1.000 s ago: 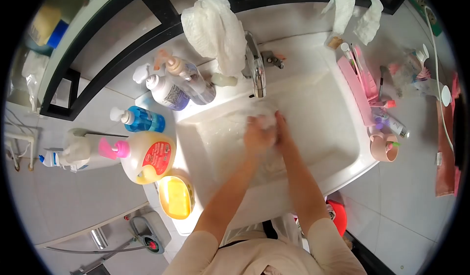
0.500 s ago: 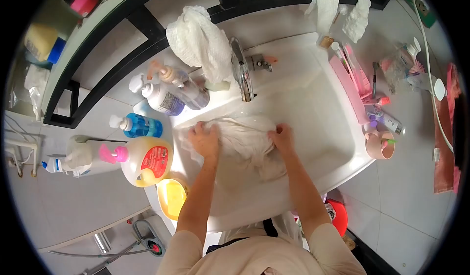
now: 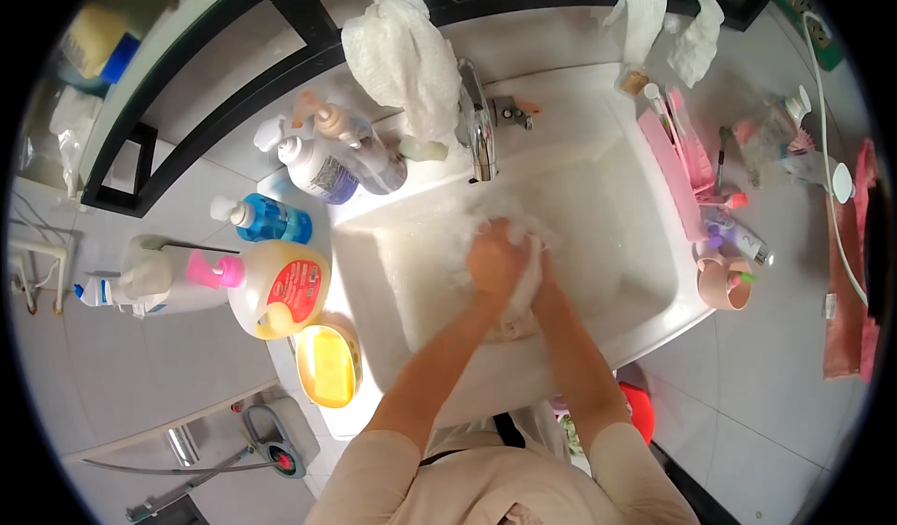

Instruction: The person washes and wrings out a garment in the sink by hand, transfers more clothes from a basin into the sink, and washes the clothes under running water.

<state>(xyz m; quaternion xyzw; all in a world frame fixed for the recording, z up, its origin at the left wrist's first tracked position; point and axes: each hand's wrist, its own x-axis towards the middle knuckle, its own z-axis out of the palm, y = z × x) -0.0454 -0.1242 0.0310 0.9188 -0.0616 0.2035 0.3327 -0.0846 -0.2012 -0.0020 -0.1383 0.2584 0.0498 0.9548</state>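
Note:
In the middle of the white sink [image 3: 402, 231], a wet white cloth [image 3: 523, 303] is bunched between my two hands, part of it hanging toward the front of the basin. My left hand [image 3: 497, 259] is closed over the cloth from the left. Pressed against the other side, my right hand [image 3: 544, 268] grips the cloth too, its fingers largely hidden behind the fabric. Cloudy water lies in the basin around them. The chrome faucet [image 3: 481, 147] stands just beyond my hands.
Pump bottles stand along the left rim, including a blue bottle [image 3: 276, 219] and a large yellowish jug [image 3: 280, 287]. A yellow soap dish [image 3: 329, 366] sits in front of them. Pink holder [image 3: 668, 179] and pink cup [image 3: 724, 282] line the right. White towel [image 3: 402, 63] hangs behind.
My hands were apart with the cloth spread between them at the left-middle of the sink. Now they are together, farther right, with the cloth bunched up. The view has shifted slightly.

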